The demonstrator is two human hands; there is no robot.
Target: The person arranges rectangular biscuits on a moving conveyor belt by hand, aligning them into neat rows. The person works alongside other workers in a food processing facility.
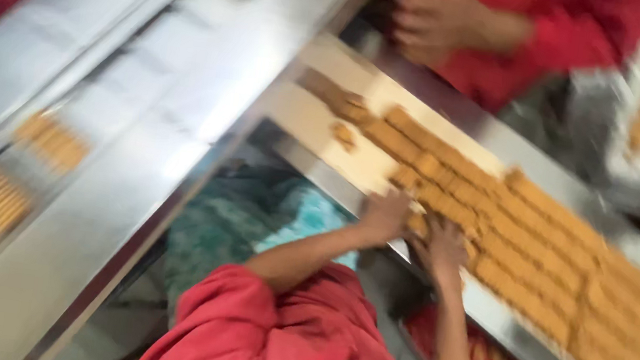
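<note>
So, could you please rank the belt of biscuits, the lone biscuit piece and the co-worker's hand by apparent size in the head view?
1. Belt of biscuits, by far the largest.
2. Co-worker's hand, partly cut off and blurred.
3. Lone biscuit piece, smallest.

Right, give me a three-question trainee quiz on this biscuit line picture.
1. True or false: both of the person's hands rest on the rows of biscuits on the belt.
2. What colour is the sleeve on the co-worker's arm across the belt? A green, B red, C white.
3. Fill in: the left hand lies near the belt's ____ edge.

Key
1. True: the left hand and right hand both touch the biscuits.
2. B.
3. Near: the metal rim on the person's side.
</note>
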